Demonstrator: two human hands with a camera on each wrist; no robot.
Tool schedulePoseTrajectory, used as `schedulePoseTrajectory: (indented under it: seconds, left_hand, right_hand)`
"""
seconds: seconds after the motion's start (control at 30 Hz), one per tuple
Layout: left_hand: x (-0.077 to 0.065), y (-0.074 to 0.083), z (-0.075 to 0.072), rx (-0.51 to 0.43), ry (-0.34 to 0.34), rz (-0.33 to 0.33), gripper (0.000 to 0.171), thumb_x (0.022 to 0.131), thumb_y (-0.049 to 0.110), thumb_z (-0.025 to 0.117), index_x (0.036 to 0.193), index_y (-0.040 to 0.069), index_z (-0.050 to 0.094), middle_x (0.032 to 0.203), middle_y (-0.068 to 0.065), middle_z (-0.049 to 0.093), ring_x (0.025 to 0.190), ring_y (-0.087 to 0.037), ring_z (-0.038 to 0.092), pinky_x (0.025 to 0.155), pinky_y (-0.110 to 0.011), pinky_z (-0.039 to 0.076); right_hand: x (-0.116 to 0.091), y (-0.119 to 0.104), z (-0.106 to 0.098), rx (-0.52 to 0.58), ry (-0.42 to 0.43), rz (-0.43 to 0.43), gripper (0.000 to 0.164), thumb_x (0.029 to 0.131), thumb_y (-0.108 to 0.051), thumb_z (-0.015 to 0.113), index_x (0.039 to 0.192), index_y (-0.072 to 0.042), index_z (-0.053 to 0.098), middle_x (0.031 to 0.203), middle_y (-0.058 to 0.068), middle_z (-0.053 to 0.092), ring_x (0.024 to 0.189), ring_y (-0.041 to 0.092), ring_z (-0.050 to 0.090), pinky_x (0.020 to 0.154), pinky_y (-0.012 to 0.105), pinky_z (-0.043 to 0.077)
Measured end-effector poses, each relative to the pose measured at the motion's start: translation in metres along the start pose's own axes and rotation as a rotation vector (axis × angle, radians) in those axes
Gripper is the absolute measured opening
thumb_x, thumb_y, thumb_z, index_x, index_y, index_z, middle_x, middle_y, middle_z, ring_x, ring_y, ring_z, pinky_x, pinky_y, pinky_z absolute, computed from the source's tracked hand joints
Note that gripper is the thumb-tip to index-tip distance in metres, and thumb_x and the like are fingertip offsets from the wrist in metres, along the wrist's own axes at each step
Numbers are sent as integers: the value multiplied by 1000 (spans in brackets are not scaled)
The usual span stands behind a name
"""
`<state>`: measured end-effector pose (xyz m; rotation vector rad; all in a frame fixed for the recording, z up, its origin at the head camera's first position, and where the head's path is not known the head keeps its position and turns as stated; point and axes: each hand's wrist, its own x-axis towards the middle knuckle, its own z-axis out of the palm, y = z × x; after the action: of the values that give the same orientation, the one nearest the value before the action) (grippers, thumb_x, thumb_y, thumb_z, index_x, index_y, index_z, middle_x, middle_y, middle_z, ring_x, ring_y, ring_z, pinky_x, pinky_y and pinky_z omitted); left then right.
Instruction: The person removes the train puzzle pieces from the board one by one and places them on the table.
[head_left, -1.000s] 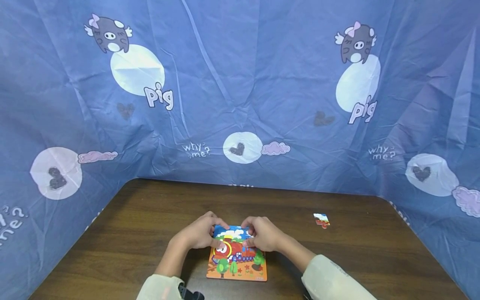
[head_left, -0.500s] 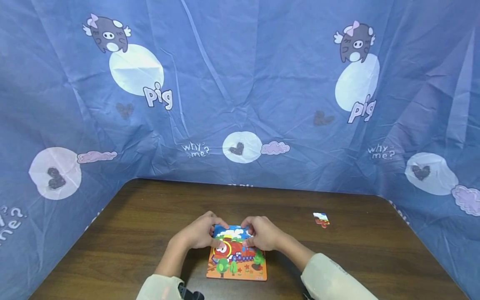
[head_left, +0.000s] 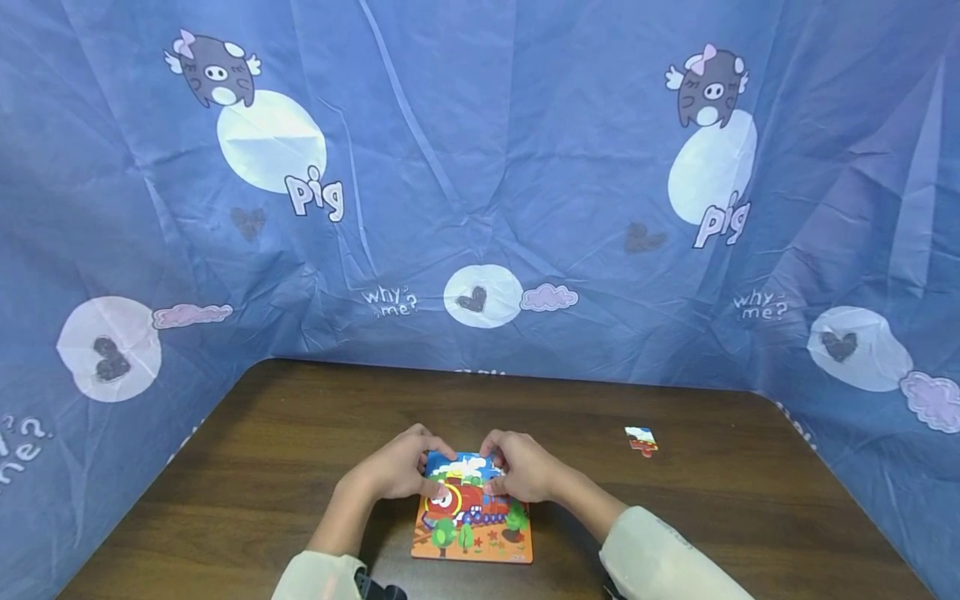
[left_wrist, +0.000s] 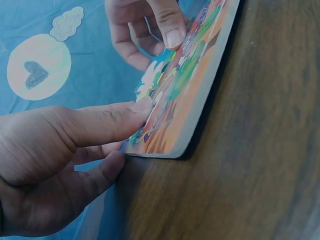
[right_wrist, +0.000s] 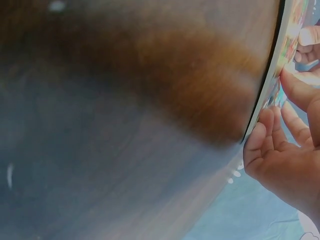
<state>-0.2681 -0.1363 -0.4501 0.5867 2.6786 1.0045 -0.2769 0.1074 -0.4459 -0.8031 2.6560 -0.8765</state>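
Train puzzle point(head_left: 471, 510) pinched along its far side

Lies on the desk point(head_left: 262, 475), orange strip point(head_left: 468, 551) nearest; cannot tell whether quite flat. Gripped farther up by left hand point(head_left: 397, 467) and right hand point(head_left: 527, 468), with fingers point(left_wrist: 113, 167) closed almost to the thickness of the puzzle and thumbs point(left_wrist: 142, 106) on its printed face, probably to keep it steady and square from both sides. Well beyond to the right, loose piece point(head_left: 642, 442), perhaps set apart for elbow room. Behind, blue cloth point(head_left: 480, 200), seemingly hung as a screen.
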Motion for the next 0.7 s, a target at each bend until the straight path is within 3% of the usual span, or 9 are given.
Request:
schedulePoseTrajectory:
  seconds: [0.7]
  left_hand:
    - [-1,-1,-1,24,-1,-1,40,78,20,91,115,20,75,112,-5,53,93,-21,54,84,-44,51]
  right_hand:
    - [1,4,-2,56,13,-59,17,96,-1,68,108,-8,60,80,0,57,67,13,54,63,26,48]
